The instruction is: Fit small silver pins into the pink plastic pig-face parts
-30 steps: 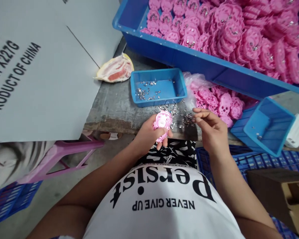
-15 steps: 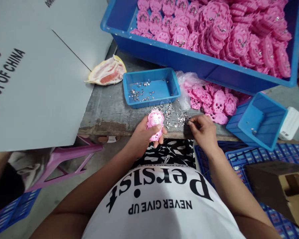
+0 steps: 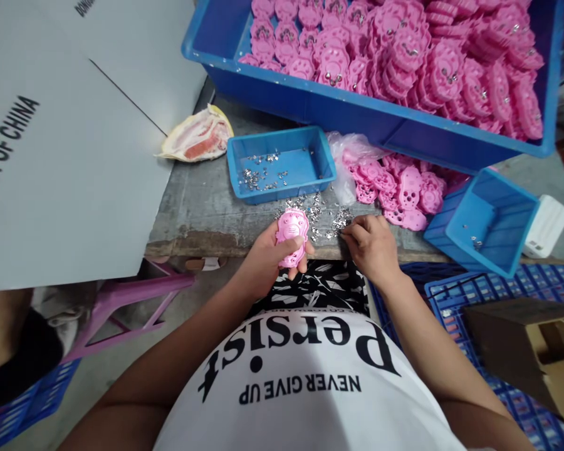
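Observation:
A pink molded plastic piece [image 3: 292, 227] with small holes lies in my left hand [image 3: 267, 260], thumb pressed across its lower half. My right hand [image 3: 372, 246] rests at the bench edge, fingertips pinched together at the scattered small shiny metal pieces [image 3: 341, 220]. Whether a metal piece is between those fingertips is too small to make out. Behind my left hand is a shallow blue tray [image 3: 282, 192] holding more of the metal bits. A heap of loose pink plastic pieces [image 3: 408, 188] lies beyond my right hand, beside a clear plastic bag [image 3: 352, 181].
A large blue bin [image 3: 366, 113] full of pink pieces spans the back. At right a tilted blue box [image 3: 479, 232] sits by a white object [image 3: 548, 227]. A peeled fruit wedge [image 3: 198, 139] lies by a large printed carton [image 3: 75, 188]. A person's limb [image 3: 4, 332] shows at left.
My right hand has shifted left along the bench edge, closer to the pink piece, fingers still pinched. My left hand keeps its hold almost unmoved. The view has shifted slightly.

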Motion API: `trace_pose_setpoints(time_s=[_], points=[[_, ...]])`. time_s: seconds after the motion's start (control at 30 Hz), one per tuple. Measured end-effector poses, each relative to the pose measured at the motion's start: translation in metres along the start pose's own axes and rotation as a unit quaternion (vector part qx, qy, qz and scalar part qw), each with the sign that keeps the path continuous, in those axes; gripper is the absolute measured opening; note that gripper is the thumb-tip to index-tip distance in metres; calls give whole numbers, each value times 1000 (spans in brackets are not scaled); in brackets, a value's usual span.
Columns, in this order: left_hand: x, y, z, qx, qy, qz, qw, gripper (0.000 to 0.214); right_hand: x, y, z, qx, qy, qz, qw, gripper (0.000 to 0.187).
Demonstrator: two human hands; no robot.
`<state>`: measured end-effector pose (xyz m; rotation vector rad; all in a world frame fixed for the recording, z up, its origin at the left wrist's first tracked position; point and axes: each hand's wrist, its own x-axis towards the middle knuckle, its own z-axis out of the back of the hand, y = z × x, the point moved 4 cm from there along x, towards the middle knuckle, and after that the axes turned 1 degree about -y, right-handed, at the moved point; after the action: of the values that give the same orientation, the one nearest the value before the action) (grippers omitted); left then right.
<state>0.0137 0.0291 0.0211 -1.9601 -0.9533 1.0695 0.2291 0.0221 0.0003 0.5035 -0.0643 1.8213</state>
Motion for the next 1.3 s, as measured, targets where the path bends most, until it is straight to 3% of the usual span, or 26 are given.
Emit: trace_pose_setpoints(time_s=[0.23, 0.7, 1.3], points=[[-1, 1, 2, -4, 5, -4, 1000, 35, 1, 1, 0, -37, 16, 40, 998, 17], [-1, 1, 1, -8, 16, -5, 1000, 35, -37, 10, 7, 76, 24, 35, 996, 13], [-1, 1, 0, -2, 19, 1, 1000, 37, -45, 6, 1, 106, -6, 77, 991, 9]])
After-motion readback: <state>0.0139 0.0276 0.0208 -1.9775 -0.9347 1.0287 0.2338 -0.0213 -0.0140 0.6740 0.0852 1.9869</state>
